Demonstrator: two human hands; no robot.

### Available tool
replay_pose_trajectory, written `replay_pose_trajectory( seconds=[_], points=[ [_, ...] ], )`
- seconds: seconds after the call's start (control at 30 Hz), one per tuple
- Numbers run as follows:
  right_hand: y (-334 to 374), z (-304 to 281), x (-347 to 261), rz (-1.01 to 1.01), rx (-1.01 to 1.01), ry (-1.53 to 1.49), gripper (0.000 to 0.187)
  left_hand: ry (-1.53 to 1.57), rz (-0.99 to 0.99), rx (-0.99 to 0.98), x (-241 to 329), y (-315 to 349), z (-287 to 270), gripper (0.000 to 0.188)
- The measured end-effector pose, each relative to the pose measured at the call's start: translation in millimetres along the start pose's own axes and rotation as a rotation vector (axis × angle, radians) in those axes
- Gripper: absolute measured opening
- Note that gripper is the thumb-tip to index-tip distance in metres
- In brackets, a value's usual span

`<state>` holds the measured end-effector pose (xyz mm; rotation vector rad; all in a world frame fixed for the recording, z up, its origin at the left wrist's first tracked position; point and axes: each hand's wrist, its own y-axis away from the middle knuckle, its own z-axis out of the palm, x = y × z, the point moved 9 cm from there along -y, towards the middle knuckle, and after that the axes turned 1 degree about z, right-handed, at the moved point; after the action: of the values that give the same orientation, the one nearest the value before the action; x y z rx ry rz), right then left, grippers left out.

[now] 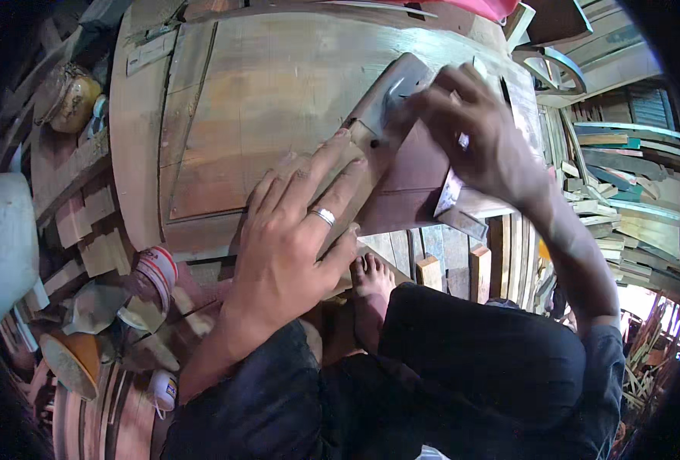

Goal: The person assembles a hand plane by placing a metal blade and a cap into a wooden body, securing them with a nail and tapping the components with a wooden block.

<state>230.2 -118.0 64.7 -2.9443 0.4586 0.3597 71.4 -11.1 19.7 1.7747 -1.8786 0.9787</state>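
Observation:
My left hand [290, 226], with a silver ring, lies with fingers stretched out over a narrow wooden piece on a wide wooden panel [271, 92]. A small dark round spot shows in the wood just past its fingertips. Beyond them lies a grey, shiny, long piece [394, 84], whose kind I cannot make out. My right hand [470, 126] is above the panel's right part, beside the grey piece. Its fingers are curled together and blurred by motion, and what they hold is hidden. Under it, near the panel's front edge, is a metal-looking angled piece [463, 221].
Wood offcuts and strips lie around. At left are a dusty jar [75, 103], a white container [6, 241], a red-and-white tub [156, 268] and an orange cone-shaped thing [72, 364]. Stacked boards [631, 184] stand at right. My bare foot [372, 287] is by the panel's front edge.

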Motion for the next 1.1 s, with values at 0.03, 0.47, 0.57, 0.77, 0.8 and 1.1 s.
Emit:
replay_pose_trajectory(
  seconds=[0.03,0.47,0.57,0.77,0.8,1.1],
  points=[
    [-4.7,-9.4,12.2,-0.004,0.042,0.043,0.026,0.000,0.001,0.003,0.3,-1.4,0.5,0.069],
    [2.4,5.4,-24.5,-0.084,-0.044,-0.005,0.028,-0.031,0.000,-0.018,-0.4,0.8,4.2,0.073],
    [0.6,-5.2,-7.0,-0.112,0.008,0.043,0.024,-0.012,0.003,-0.013,0.2,-0.5,6.4,0.073],
    [7.0,6.7,-26.6,-0.021,-0.064,-0.044,0.024,-0.028,0.000,-0.007,0.5,-0.2,5.5,0.071],
    [4.8,2.9,-20.1,-0.048,-0.033,-0.035,0.025,-0.021,0.000,-0.003,-0.1,-0.4,5.3,0.071],
    [0.1,5.2,-16.4,-0.026,-0.090,0.021,0.022,-0.001,-0.007,0.002,-1.6,0.3,3.9,0.071]
  ],
)
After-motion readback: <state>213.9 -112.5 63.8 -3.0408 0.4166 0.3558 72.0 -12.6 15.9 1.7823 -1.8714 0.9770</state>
